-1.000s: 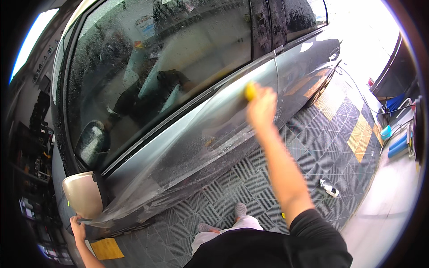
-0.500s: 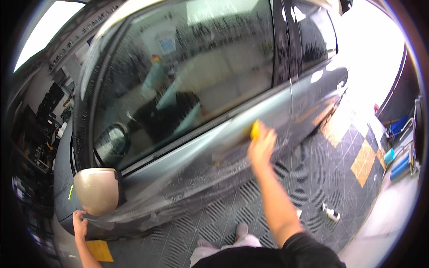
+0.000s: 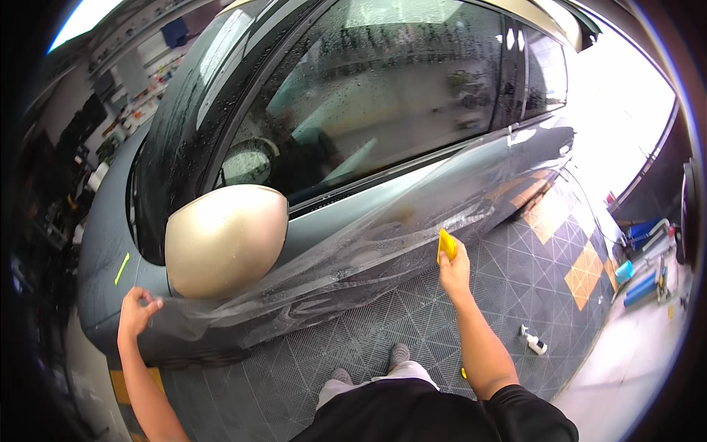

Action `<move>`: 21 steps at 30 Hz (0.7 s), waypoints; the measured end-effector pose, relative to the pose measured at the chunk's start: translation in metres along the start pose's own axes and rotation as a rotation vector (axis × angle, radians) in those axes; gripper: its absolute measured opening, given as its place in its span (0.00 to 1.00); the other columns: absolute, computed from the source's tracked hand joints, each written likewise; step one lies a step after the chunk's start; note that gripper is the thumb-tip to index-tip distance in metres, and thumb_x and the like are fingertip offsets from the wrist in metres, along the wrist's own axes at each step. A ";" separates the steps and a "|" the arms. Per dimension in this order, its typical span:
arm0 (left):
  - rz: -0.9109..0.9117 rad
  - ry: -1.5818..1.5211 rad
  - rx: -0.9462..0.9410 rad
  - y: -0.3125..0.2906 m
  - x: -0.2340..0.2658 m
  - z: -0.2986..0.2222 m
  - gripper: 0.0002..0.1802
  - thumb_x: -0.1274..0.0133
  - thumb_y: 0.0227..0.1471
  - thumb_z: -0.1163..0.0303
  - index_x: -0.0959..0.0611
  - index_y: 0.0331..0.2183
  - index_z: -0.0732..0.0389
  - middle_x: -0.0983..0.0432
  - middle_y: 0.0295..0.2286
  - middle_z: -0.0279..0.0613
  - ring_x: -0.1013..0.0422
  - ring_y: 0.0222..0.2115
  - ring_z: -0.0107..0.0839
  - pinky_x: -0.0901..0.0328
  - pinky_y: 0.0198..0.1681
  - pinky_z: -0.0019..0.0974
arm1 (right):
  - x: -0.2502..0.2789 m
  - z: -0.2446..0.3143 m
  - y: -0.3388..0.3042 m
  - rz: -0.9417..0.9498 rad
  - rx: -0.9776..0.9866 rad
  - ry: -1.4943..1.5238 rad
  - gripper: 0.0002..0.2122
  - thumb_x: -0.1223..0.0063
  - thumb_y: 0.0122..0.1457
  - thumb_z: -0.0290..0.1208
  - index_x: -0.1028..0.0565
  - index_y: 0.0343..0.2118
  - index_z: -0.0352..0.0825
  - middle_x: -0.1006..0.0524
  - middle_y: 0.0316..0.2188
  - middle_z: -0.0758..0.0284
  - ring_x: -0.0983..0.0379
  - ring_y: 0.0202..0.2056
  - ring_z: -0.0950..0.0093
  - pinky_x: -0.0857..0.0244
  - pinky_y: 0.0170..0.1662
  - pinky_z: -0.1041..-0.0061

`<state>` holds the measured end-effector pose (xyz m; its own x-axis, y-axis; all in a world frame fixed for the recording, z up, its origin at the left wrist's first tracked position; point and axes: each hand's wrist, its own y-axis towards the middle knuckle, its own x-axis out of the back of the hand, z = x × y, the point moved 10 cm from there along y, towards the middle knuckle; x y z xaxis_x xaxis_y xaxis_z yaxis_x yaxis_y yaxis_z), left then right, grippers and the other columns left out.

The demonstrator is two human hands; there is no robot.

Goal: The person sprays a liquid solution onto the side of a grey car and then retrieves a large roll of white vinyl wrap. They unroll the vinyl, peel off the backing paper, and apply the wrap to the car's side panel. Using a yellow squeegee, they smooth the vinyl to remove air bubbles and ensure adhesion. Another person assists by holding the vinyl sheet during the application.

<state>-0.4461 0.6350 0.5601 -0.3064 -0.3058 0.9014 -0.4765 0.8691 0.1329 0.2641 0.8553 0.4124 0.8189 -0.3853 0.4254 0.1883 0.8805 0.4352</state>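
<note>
A clear plastic film point(image 3: 324, 276) stretches in creases along the grey car's door point(image 3: 309, 236). Its front end reaches my left hand point(image 3: 136, 313), whose fingers are closed on it beside the front fender. My right hand point(image 3: 455, 272) grips a yellow squeegee point(image 3: 446, 245), held just off the lower part of the door, in front of the film. Between my hands, the beige side mirror point(image 3: 227, 239) juts out above the film. Water drops cover the side window point(image 3: 398, 88).
A white spray bottle point(image 3: 534, 341) lies on the grey tiled floor point(image 3: 412, 324) at my right. Blue rolls point(image 3: 648, 283) and a light-blue cup point(image 3: 624, 271) are by the right wall. A yellow-green strip point(image 3: 122, 269) sticks to the fender. Stocked shelves line the left.
My right hand has brought the squeegee off the upper door, down and slightly right. My left hand has moved up beside the mirror with the film. The view has shifted toward the car's front.
</note>
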 end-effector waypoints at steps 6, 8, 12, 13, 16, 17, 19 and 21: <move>0.232 -0.035 -0.073 -0.014 -0.004 0.026 0.14 0.36 0.32 0.73 0.26 0.22 0.65 0.27 0.23 0.42 0.31 0.28 0.33 0.36 0.35 0.35 | 0.010 0.006 -0.095 0.047 -0.394 0.265 0.14 0.53 0.54 0.22 0.30 0.45 0.29 0.25 0.37 0.60 0.27 0.41 0.68 0.35 0.48 0.71; 0.328 -0.047 -0.073 -0.023 -0.010 0.020 0.12 0.37 0.32 0.74 0.25 0.22 0.65 0.27 0.22 0.40 0.32 0.27 0.30 0.37 0.34 0.34 | 0.023 0.057 -0.116 0.085 -0.401 0.287 0.13 0.52 0.54 0.22 0.29 0.43 0.30 0.25 0.36 0.64 0.27 0.39 0.73 0.34 0.45 0.72; 0.333 -0.133 -0.073 -0.041 -0.008 0.016 0.10 0.39 0.33 0.77 0.24 0.22 0.67 0.28 0.21 0.39 0.33 0.25 0.26 0.37 0.32 0.31 | 0.031 0.272 -0.142 0.467 0.372 0.257 0.15 0.45 0.48 0.19 0.24 0.41 0.33 0.23 0.39 0.63 0.26 0.39 0.65 0.31 0.44 0.69; 0.358 -0.106 -0.080 -0.046 -0.011 0.012 0.09 0.39 0.33 0.78 0.24 0.22 0.67 0.28 0.21 0.39 0.32 0.25 0.26 0.37 0.32 0.31 | 0.032 0.321 -0.152 0.530 0.563 0.350 0.15 0.44 0.48 0.20 0.23 0.41 0.33 0.23 0.40 0.62 0.26 0.40 0.64 0.31 0.44 0.68; 0.363 -0.032 -0.212 -0.065 -0.014 -0.003 0.08 0.40 0.36 0.78 0.23 0.22 0.68 0.29 0.20 0.42 0.31 0.24 0.32 0.37 0.31 0.33 | 0.063 0.398 -0.197 0.581 0.887 0.556 0.10 0.55 0.62 0.24 0.22 0.39 0.27 0.21 0.40 0.58 0.23 0.37 0.60 0.30 0.38 0.68; 0.361 0.005 -0.253 -0.075 -0.009 -0.010 0.08 0.41 0.37 0.77 0.23 0.22 0.68 0.28 0.21 0.43 0.31 0.24 0.33 0.37 0.31 0.33 | 0.062 0.403 -0.199 0.728 0.739 0.614 0.10 0.50 0.60 0.26 0.22 0.37 0.26 0.21 0.38 0.57 0.24 0.37 0.60 0.30 0.41 0.67; 0.383 0.078 -0.322 -0.097 -0.010 -0.030 0.07 0.41 0.39 0.77 0.23 0.23 0.68 0.28 0.21 0.45 0.31 0.24 0.36 0.37 0.30 0.35 | 0.083 0.409 -0.223 0.193 0.967 0.668 0.06 0.47 0.55 0.25 0.22 0.35 0.31 0.24 0.34 0.60 0.27 0.33 0.64 0.32 0.35 0.69; 0.370 0.098 -0.361 -0.121 -0.007 -0.046 0.06 0.42 0.43 0.75 0.23 0.23 0.68 0.28 0.21 0.46 0.30 0.24 0.38 0.37 0.29 0.36 | 0.090 0.405 -0.247 -0.031 0.986 0.720 0.06 0.46 0.54 0.25 0.22 0.34 0.32 0.24 0.33 0.61 0.28 0.32 0.66 0.33 0.32 0.70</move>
<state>-0.3483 0.5493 0.5568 -0.3140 0.0700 0.9469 -0.0309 0.9960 -0.0838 0.0724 0.4914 0.6647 0.9934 0.1143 0.0032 -0.0222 0.1655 0.9860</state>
